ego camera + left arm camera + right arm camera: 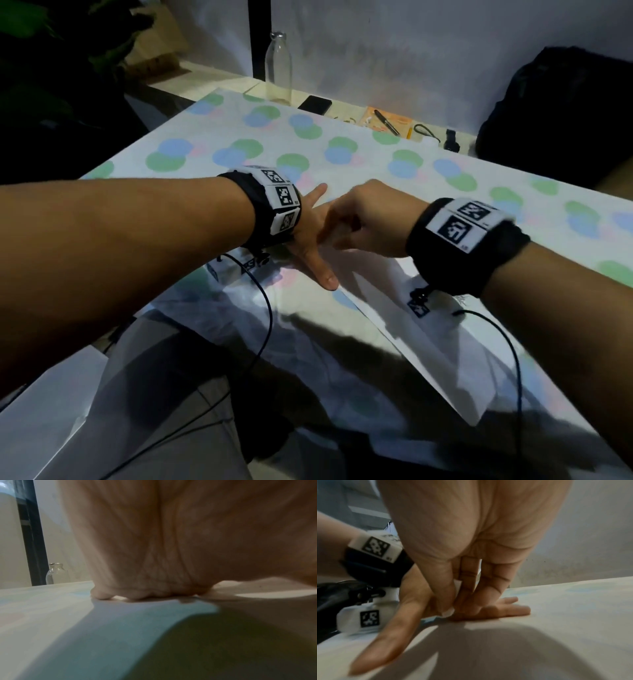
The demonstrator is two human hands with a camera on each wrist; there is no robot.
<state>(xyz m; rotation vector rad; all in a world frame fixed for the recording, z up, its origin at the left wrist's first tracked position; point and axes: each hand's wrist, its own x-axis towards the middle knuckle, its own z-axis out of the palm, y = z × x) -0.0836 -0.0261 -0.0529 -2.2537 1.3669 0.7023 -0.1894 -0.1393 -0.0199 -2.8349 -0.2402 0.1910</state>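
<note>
A sheet of wrapping paper (308,144) with blue and green dots covers the table; its near part is folded over, white underside (428,342) up. My left hand (308,246) lies flat on the paper with straight, spread fingers, thumb (327,279) stretched along the fold's edge. In the left wrist view the palm (171,534) fills the frame, down on the paper (85,628). My right hand (370,219) hovers over the left hand's fingers. In the right wrist view its thumb and fingers (467,591) pinch a small white bit of paper (448,612) just above the left hand (412,601).
A glass bottle (278,65) stands at the table's far edge, with a black phone (315,103), a pen (386,122) and small black items (451,140) to its right. A black bag (561,113) sits at far right. A white box (51,411) lies lower left.
</note>
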